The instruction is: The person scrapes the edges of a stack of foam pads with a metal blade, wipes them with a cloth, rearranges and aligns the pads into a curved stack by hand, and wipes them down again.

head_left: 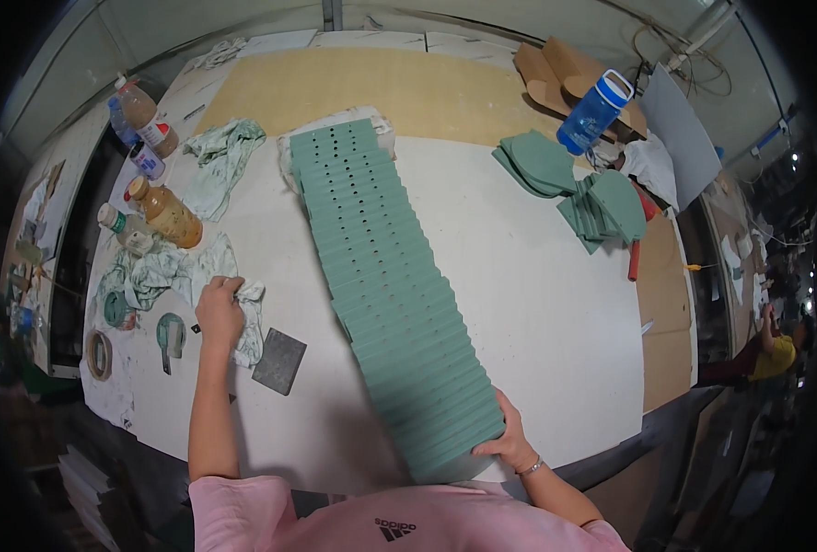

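A long row of overlapping green panels [385,276] runs from the far middle of the table to its near edge, slightly slanted. Small dark holes show in the panels at the far end. My right hand [511,440] grips the near right corner of the row, thumb on top and fingers along the side. To the left, my left hand [219,311] is closed on a white-and-green stained rag [250,317], partly hidden under the fingers. A dark grey rectangular pad [279,362] lies just right of the rag. The row's far end rests on a crumpled cloth [386,138].
Bottles, including an amber one [171,213], stand at the left beside more rags [224,161]. A tape roll [99,355] and a small green-smeared tool [170,339] lie near them. Curved green pieces [533,164] and a blue bottle [594,112] are far right.
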Demonstrator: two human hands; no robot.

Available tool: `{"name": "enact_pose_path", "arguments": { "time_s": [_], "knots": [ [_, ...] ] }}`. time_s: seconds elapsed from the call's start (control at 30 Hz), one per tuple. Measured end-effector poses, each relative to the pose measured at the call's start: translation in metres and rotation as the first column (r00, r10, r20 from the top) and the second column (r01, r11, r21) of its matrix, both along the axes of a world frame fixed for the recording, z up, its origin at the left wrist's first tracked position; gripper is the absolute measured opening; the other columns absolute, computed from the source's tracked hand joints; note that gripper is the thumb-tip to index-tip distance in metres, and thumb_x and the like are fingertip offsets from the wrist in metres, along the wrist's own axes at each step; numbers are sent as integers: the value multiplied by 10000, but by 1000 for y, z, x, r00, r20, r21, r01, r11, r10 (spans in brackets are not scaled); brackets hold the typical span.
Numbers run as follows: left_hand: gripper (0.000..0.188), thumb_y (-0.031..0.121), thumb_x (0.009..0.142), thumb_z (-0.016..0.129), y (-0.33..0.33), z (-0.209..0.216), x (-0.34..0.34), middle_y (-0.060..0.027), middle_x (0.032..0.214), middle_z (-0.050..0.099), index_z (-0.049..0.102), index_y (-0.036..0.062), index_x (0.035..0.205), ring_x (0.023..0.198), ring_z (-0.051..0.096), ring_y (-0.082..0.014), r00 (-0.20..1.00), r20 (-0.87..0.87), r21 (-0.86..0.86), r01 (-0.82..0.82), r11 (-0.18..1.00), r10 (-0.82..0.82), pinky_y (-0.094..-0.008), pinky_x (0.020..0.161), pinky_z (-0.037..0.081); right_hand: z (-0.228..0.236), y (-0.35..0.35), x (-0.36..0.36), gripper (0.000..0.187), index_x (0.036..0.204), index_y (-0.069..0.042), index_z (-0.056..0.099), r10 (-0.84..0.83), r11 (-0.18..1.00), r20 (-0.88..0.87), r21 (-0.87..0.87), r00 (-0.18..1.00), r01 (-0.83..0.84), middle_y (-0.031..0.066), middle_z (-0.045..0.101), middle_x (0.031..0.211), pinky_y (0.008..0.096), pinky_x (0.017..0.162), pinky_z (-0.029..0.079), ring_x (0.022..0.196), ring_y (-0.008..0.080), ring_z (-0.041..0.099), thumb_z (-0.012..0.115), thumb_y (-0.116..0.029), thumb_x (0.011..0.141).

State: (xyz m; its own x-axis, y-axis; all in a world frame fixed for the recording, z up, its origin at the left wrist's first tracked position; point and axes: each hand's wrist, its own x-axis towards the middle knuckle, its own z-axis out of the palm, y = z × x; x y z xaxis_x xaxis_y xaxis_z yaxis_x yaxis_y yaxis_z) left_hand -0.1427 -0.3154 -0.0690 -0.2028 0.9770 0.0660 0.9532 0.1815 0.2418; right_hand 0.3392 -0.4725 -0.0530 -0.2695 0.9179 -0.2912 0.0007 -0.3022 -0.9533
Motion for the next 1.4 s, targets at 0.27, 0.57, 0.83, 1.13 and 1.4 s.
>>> {"name": "enact_pose_path", "arguments": {
  "time_s": [0.27, 0.57, 0.83, 1.13, 1.4],
  "knots": [
    [457, -50, 688, 571, 84, 79, 108, -32, 1164, 656, 733, 172, 1053, 967, 590, -281, 893, 30, 609, 340, 716, -450, -379, 835, 506, -2, -4, 1, 1082, 1459, 1, 406, -18, 1000, 5, -5, 1000, 18, 111, 539, 1375, 349, 1092, 352, 1280, 227, 490, 924, -236, 540],
    [399, 4, 723, 622, 79, 30, 26, -45, 1220, 649, 733, 115, 1090, 1058, 567, -295, 977, -179, 225, 156, 962, -116, -433, 974, 433, -4, -2, 3, 1068, 1454, 3, 413, -6, 1000, 17, 4, 1000, 6, 110, 541, 1372, 348, 1091, 355, 1271, 222, 495, 926, -210, 541],
    [332, 257, 880, 673, 143, -8, 48, -113, 1020, 696, 698, 19, 1110, 943, 636, -215, 721, 645, 368, -2, 930, -254, -312, 847, 480, -1, -2, 2, 1068, 1450, 5, 417, -36, 999, -17, -20, 999, 36, 108, 538, 1373, 347, 1086, 361, 1261, 221, 499, 930, -210, 539],
    [407, 408, 1033, 481, 182, -17, 109, 18, 973, 670, 616, 56, 1185, 693, 532, -43, -284, 955, 34, -174, 984, -83, -193, 561, 412, -3, -6, 4, 1067, 1438, 11, 435, -44, 999, 35, -8, 998, 44, 101, 554, 1354, 346, 1090, 357, 1258, 219, 502, 933, -220, 524],
    [498, 339, 1047, 442, 192, -43, 111, -132, 1366, 560, 507, -52, 1348, 1221, 543, -216, -323, 945, 14, -123, 992, -54, -326, 1063, 401, -1, -2, 7, 1052, 1429, 10, 450, -44, 999, 26, -4, 999, 44, 91, 569, 1334, 339, 1079, 367, 1241, 209, 512, 909, -183, 502]
  ]
}}
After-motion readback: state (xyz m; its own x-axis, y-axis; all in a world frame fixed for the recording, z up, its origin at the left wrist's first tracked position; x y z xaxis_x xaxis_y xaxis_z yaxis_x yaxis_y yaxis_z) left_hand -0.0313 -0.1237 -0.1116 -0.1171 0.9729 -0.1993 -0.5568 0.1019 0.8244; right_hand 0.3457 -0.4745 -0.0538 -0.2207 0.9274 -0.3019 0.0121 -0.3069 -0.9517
